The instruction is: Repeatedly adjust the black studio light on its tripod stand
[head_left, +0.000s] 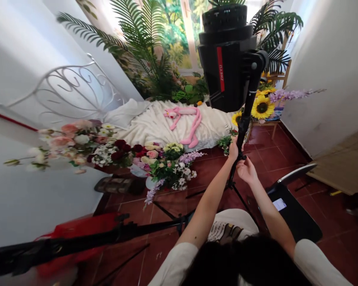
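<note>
A black light stand (247, 115) rises in front of me, topped by a black studio light (231, 51) with a red stripe. My left hand (234, 150) is wrapped round the stand's pole below the light. Just lower and to the right, my right hand (246, 170) has its fingers closed at a black locking knob (241, 156) on the pole. The fingertips partly hide the knob. Under my hands the stand's legs spread over the floor.
Another black stand (86, 240) crosses the lower left. Bunches of artificial flowers (155, 159) line a bed with a cream blanket (217, 121) and a pink plush toy (193, 123). A black chair (298, 214) holding a phone (279, 204) stands right; sunflowers (261, 106) are beyond.
</note>
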The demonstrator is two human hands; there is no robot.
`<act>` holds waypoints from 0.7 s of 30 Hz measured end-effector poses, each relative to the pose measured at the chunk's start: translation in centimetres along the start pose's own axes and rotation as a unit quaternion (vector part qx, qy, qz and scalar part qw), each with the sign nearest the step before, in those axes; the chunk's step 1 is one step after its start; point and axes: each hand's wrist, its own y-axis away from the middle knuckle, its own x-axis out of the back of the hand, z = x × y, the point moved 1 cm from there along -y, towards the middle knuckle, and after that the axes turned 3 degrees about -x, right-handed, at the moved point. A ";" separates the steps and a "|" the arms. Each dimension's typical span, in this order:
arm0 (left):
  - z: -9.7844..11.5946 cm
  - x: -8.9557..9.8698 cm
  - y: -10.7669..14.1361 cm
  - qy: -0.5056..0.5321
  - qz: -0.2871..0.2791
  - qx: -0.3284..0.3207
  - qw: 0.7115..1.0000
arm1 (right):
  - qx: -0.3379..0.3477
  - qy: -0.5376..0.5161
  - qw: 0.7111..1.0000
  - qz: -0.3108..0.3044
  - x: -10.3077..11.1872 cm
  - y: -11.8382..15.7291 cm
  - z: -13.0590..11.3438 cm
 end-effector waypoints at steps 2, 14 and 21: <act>0.1 0.0 0.0 0.001 -0.004 0.000 1.000 | -0.016 -0.064 0.995 -0.069 0.1 -0.6 0.1; -0.9 -0.5 -0.5 0.014 0.030 0.004 0.999 | -0.196 -0.370 0.874 -0.246 -0.1 -2.4 0.7; -0.9 -0.6 -0.4 -0.003 0.060 0.027 0.998 | -0.143 -0.408 0.876 -0.214 0.8 -2.5 0.7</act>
